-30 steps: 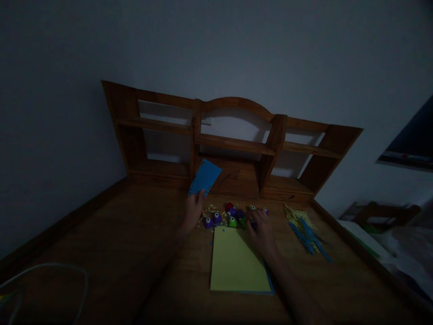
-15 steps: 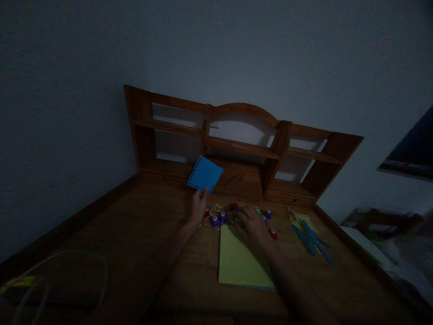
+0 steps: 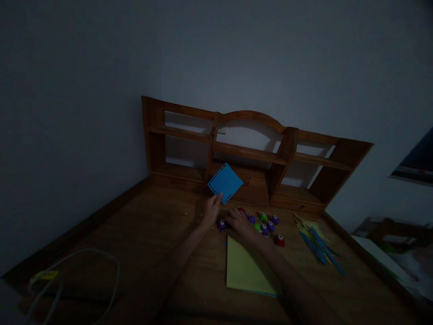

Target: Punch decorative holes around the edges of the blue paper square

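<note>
My left hand is closed on the lower corner of a blue sheet of paper, pinching it with the thumb on top. The sheet is held up at a tilt, with rows of punched holes along two edges. My right hand is low over the table with its fingers curled down, beside a purple craft punch. What lies under those fingers is hidden. To its right stand more small craft punches, among them a green one, a purple one and a red one.
A yellow paper stack with blue beneath lies under my right forearm. Yellow and blue perforated strips lie at the right. A wooden shelf stands along the wall. A white cable loops at the left front.
My right hand has moved left across the punches, and several now stand to its right. My left hand still holds the blue sheet, now turned more corner-up. The view has shifted.
</note>
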The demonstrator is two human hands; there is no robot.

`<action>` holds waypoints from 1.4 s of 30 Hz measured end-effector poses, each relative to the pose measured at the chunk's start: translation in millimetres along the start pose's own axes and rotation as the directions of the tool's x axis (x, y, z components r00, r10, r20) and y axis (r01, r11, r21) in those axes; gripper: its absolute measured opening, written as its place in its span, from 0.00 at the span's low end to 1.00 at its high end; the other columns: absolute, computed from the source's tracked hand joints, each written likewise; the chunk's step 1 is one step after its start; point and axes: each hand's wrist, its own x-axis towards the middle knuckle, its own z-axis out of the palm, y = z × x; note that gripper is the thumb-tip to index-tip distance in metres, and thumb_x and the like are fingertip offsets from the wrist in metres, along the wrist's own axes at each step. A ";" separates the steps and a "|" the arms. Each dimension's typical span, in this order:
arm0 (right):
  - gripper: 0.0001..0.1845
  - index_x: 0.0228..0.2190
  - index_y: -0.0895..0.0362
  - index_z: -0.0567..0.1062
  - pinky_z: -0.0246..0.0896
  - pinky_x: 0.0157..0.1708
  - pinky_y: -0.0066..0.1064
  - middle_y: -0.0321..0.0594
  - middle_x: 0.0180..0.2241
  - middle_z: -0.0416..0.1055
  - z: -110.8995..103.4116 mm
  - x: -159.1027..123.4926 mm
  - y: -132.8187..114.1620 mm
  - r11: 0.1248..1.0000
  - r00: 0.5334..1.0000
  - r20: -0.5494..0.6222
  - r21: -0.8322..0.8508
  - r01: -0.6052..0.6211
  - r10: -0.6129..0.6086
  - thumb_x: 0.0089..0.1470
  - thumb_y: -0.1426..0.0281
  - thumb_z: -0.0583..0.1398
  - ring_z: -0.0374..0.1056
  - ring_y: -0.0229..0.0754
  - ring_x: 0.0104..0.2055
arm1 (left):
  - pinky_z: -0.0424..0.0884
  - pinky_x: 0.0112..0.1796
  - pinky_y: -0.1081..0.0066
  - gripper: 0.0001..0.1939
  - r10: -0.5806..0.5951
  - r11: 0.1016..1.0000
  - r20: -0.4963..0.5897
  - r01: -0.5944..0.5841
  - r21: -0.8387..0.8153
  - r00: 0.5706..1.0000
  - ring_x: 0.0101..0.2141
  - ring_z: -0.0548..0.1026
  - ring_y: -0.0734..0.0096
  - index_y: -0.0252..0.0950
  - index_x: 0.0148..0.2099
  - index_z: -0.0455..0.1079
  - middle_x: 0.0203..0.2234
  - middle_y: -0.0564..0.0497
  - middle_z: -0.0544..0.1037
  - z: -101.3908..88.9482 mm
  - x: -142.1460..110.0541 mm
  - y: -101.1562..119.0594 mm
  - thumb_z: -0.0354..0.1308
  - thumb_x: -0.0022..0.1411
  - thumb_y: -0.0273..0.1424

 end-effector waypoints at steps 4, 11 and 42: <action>0.16 0.42 0.53 0.72 0.52 0.50 0.42 0.42 0.45 0.67 -2.4 3.9 -5.5 0.993 0.998 -0.065 0.119 0.004 0.004 0.49 0.67 0.66 0.59 0.48 0.50 | 0.51 0.22 0.76 0.25 0.058 0.998 -0.043 -0.056 0.039 0.997 0.21 0.56 0.77 0.36 0.24 0.58 0.17 0.57 0.58 -2.0 2.3 3.9 0.51 0.57 0.53; 0.16 0.38 0.55 0.70 0.59 0.32 0.29 0.36 0.32 0.70 -25.1 -19.1 20.9 0.721 0.894 -0.176 0.663 -0.201 0.411 0.50 0.60 0.64 0.65 0.39 0.32 | 0.47 0.18 0.75 0.26 -0.183 0.971 0.001 0.181 -0.158 0.983 0.15 0.53 0.80 0.37 0.24 0.57 0.14 0.60 0.56 -2.9 -2.8 13.1 0.55 0.53 0.55; 0.22 0.44 0.53 0.73 0.67 0.46 0.35 0.40 0.43 0.72 -12.6 -46.0 11.5 -0.143 0.790 0.081 0.990 0.008 0.608 0.46 0.69 0.68 0.73 0.41 0.39 | 0.52 0.22 0.75 0.23 0.038 0.898 0.151 -0.100 0.428 0.988 0.19 0.61 0.76 0.34 0.23 0.64 0.15 0.56 0.63 20.4 -33.1 3.3 0.54 0.58 0.48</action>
